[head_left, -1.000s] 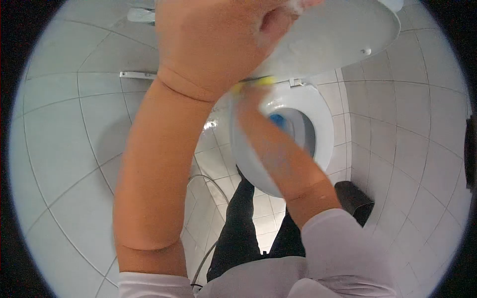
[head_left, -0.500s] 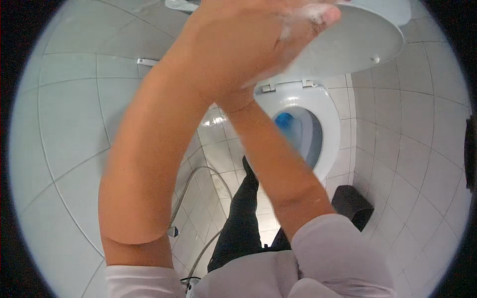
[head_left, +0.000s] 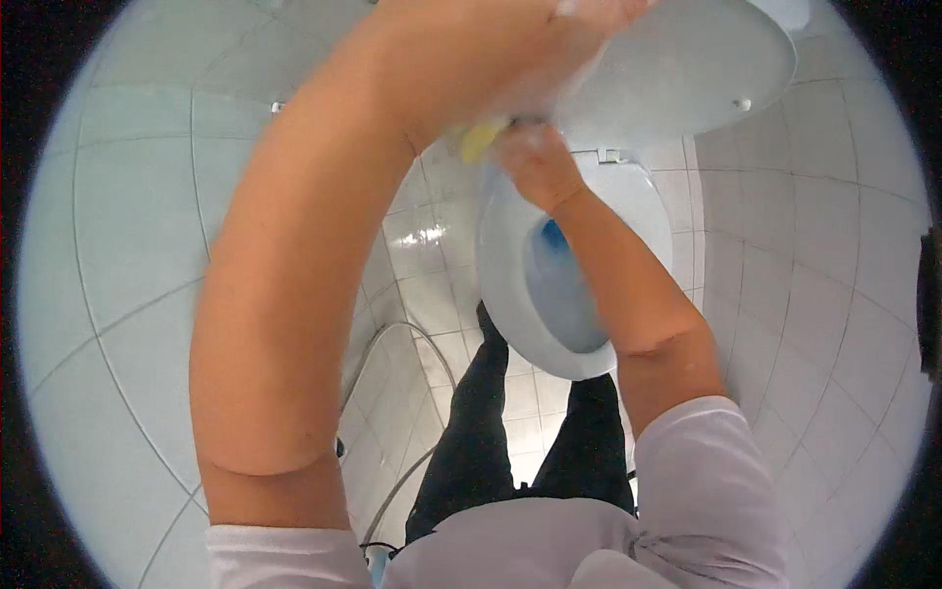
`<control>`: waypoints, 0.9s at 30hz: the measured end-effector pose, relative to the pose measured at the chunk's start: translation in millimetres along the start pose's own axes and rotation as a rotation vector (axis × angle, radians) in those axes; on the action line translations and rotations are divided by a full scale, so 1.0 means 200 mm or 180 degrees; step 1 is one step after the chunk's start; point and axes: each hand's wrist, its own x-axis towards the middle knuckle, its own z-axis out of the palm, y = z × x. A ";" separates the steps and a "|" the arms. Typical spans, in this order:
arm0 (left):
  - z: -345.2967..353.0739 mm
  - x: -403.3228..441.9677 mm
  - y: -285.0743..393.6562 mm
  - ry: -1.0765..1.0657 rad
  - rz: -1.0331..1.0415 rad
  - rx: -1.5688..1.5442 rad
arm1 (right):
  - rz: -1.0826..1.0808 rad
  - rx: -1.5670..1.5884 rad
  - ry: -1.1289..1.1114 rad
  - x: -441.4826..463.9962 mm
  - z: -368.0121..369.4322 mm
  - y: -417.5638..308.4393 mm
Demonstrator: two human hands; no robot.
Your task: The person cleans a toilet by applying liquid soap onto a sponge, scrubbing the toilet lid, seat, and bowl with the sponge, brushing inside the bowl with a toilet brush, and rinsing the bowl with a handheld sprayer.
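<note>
My right hand [head_left: 535,162] is in front of the toilet's hinge area, its fingers closed on a yellow sponge [head_left: 479,142]. The sponge is blurred and partly hidden behind my left forearm. My left hand [head_left: 579,22] reaches across the top of the view in front of the raised toilet lid [head_left: 702,74]. White foam shows on it, and its fingers are blurred and cut off by the top edge, so their grip is unclear. Below my right hand is the white toilet seat [head_left: 505,294], lying down on the bowl, with blue colour inside the bowl.
Tiled walls stand close on the left [head_left: 137,245] and right [head_left: 785,275]. A grey hose [head_left: 437,353] loops down beside my leg on the left. My dark-trousered legs [head_left: 471,442] straddle the floor in front of the toilet. A dark object [head_left: 927,304] is at the right edge.
My right hand has come out from behind the left arm, down and into view with the yellow sponge. My left hand has shifted slightly up and left. The black bin is now hidden.
</note>
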 end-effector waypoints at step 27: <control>0.57 -0.71 0.14 0.1362 -0.2309 -0.0086 | 0.0395 0.0957 -0.1154 -0.46 0.27 -0.25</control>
